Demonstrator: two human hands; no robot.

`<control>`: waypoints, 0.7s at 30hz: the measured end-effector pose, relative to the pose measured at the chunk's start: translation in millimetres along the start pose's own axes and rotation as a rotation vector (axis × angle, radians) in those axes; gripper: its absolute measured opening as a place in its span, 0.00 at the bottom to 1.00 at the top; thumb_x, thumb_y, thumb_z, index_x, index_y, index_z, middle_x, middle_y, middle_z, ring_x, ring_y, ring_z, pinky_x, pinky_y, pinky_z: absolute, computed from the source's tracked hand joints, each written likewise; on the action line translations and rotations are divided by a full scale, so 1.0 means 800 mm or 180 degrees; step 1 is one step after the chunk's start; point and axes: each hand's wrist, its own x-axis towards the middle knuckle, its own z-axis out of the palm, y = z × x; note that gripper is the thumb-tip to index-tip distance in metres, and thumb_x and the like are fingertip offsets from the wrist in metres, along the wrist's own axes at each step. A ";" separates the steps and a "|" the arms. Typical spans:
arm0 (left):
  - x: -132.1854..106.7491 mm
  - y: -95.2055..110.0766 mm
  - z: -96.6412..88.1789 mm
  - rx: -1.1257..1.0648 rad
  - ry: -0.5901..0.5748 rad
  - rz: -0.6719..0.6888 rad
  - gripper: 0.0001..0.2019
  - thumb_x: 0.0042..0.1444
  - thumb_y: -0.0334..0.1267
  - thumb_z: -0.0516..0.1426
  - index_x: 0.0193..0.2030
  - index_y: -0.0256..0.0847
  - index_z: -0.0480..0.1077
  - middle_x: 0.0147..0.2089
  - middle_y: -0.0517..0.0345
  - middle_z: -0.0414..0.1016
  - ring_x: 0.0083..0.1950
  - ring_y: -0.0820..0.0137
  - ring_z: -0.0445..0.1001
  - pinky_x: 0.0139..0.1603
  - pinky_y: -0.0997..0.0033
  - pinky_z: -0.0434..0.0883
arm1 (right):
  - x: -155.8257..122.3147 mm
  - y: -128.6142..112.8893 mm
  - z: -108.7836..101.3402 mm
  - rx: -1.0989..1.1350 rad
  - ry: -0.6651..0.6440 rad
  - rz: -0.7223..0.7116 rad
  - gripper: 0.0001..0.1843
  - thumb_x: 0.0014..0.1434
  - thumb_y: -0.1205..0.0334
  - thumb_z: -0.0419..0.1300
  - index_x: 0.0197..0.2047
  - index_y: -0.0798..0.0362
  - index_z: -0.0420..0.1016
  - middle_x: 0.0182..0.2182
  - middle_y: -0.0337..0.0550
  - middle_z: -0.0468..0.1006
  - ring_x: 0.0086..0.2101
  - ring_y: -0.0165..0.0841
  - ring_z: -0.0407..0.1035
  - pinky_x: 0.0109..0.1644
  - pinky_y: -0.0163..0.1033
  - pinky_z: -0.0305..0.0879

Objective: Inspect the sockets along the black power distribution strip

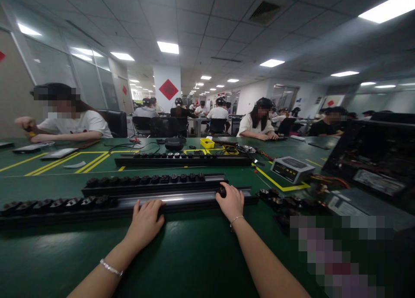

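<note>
Head view: near rail [188, 197] bears black parts [61, 203] leftward, its middle bare; left hand [145, 224] lies loose-fingered at its edge; right hand [231, 201] grasps a black piece [222, 191] over its right end.

Your green counter [194, 259] carries the front black rail [189, 197]. Directly behind this rail, you have a middle rail [215, 178], then a far rail [181, 162] and a yellow tray [204, 144]. To its right lie black parts [277, 199] and, farther back, a gray metal box [295, 171].

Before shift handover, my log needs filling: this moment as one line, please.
left hand: at front rail | right hand: holding black part | row of black parts: on rail's left
</note>
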 end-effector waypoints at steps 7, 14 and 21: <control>-0.001 0.002 -0.001 -0.0010 0.0021 0.0004 0.14 0.51 0.36 0.48 0.45 0.44 0.64 0.47 0.54 0.72 0.53 0.63 0.66 0.62 0.45 0.40 | 0.004 0.002 -0.002 0.0208 -0.0010 0.0095 0.24 0.50 0.58 0.53 0.52 0.45 0.64 0.46 0.40 0.72 0.51 0.37 0.60 0.58 0.48 0.42; -0.001 0.002 -0.002 -0.0011 0.0020 0.0002 0.15 0.51 0.36 0.48 0.46 0.44 0.64 0.48 0.54 0.71 0.53 0.63 0.66 0.62 0.46 0.39 | 0.004 0.002 -0.009 0.0300 -0.0014 0.0161 0.26 0.50 0.62 0.51 0.55 0.46 0.60 0.45 0.41 0.72 0.48 0.35 0.63 0.56 0.46 0.48; 0.000 0.001 -0.001 -0.0015 0.0017 -0.0012 0.14 0.51 0.36 0.48 0.45 0.44 0.64 0.47 0.54 0.72 0.53 0.63 0.66 0.62 0.46 0.40 | 0.004 0.010 -0.006 -0.0078 0.0204 0.0224 0.28 0.50 0.56 0.53 0.56 0.48 0.61 0.54 0.45 0.64 0.56 0.41 0.52 0.59 0.48 0.43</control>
